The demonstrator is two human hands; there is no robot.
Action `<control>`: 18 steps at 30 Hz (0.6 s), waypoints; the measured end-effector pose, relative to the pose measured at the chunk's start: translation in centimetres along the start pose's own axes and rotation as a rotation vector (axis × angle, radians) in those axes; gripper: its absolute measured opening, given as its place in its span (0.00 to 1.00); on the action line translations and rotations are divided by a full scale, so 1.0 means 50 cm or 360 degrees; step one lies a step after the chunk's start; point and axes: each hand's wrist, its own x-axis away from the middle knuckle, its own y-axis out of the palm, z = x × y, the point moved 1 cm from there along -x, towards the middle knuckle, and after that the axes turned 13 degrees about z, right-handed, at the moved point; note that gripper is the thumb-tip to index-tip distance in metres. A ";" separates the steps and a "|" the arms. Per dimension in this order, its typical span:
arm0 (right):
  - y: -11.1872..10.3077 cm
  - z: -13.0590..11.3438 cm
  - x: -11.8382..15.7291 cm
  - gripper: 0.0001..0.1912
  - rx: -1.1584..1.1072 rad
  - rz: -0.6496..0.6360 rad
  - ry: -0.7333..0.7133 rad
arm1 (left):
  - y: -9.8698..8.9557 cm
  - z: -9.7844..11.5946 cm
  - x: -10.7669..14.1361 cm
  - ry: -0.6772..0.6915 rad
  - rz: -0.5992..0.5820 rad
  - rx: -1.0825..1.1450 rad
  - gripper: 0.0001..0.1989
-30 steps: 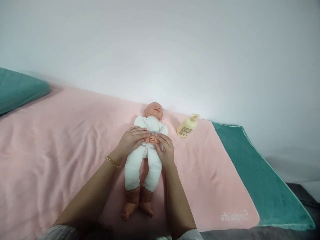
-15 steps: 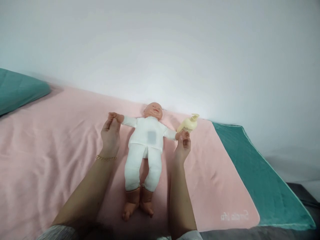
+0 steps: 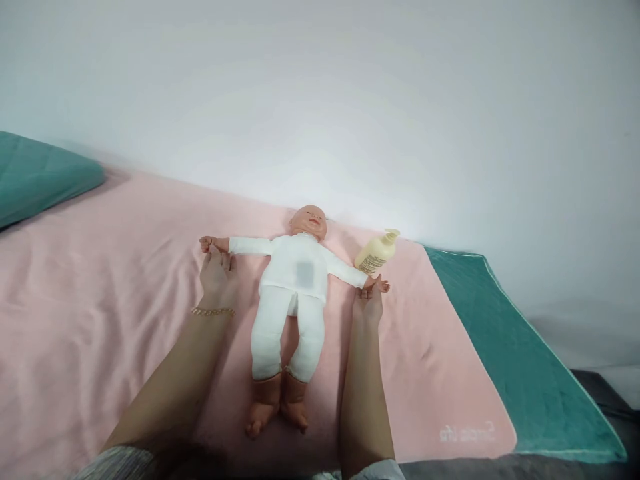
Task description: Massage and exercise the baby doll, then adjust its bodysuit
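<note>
Up on the pink blanket (image 3: 425, 380), a baby doll (image 3: 285, 264) in a white outfit is lying on its back, head toward the pale wall (image 3: 320, 100), feet toward the person, both arms stretched out sideways. The left hand (image 3: 219, 279) is palm up with its fingers curled in, so roughly half closed, and it's got hold of 1 of the doll's wrists. The right hand (image 3: 369, 307) is doing pretty much the same thing on the other wrist. Can't tell how tight either grip is, since the doll's arms cover some of the fingers. There's a gold-ish bracelet (image 3: 213, 311) on the left wrist, btw. A cream pump bottle (image 3: 375, 255) is just behind the doll's arm on the right hand's side, looking a bit tilted from this angle. Teal fabric (image 3: 530, 353) sticks out past the blanket's right edge, 1 more teal piece (image 3: 45, 177) is way off to the left, and the doll's top has 1 greyish square patch (image 3: 305, 274) on the front.
</note>
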 end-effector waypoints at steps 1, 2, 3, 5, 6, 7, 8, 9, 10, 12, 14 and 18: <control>0.001 -0.002 0.006 0.22 0.0009 -0.0045 -0.0065 | 0.005 0.004 0.007 0.0037 0.0049 0.0002 0.05; 0.002 -0.005 0.015 0.23 0.0027 -0.0105 -0.0155 | 0.011 0.008 0.016 0.0099 0.0079 -0.0011 0.06; 0.004 -0.008 0.026 0.24 0.0053 -0.0172 -0.0270 | 0.018 0.013 0.025 0.0185 0.0075 -0.0039 0.08; 0.009 -0.013 0.055 0.25 0.0127 -0.0309 -0.0539 | 0.032 0.022 0.047 0.0415 -0.0028 -0.0128 0.10; 0.011 -0.014 0.071 0.25 0.0172 -0.0380 -0.0662 | 0.038 0.025 0.059 0.0531 -0.0120 -0.0181 0.11; 0.013 -0.014 0.088 0.25 0.0229 -0.0454 -0.0781 | 0.043 0.028 0.072 0.0627 -0.0232 -0.0247 0.11; 0.014 -0.012 0.103 0.24 0.0309 -0.0542 -0.0894 | 0.046 0.028 0.084 0.0713 -0.0346 -0.0342 0.12; 0.015 -0.008 0.117 0.22 0.0416 -0.0637 -0.1016 | 0.048 0.028 0.096 0.0794 -0.0449 -0.0467 0.13; 0.015 -0.004 0.128 0.21 0.0547 -0.0754 -0.1151 | 0.049 0.026 0.106 0.0882 -0.0536 -0.0607 0.13; 0.014 0.006 0.140 0.17 0.0810 -0.1025 -0.1458 | 0.049 0.020 0.123 0.1105 -0.0724 -0.0868 0.13; 0.013 0.016 0.143 0.16 0.1006 -0.1309 -0.1728 | 0.049 0.013 0.133 0.1361 -0.0983 -0.1023 0.11; 0.015 0.023 0.138 0.18 0.1221 -0.1575 -0.1972 | 0.051 0.008 0.133 0.1747 -0.1411 -0.1147 0.10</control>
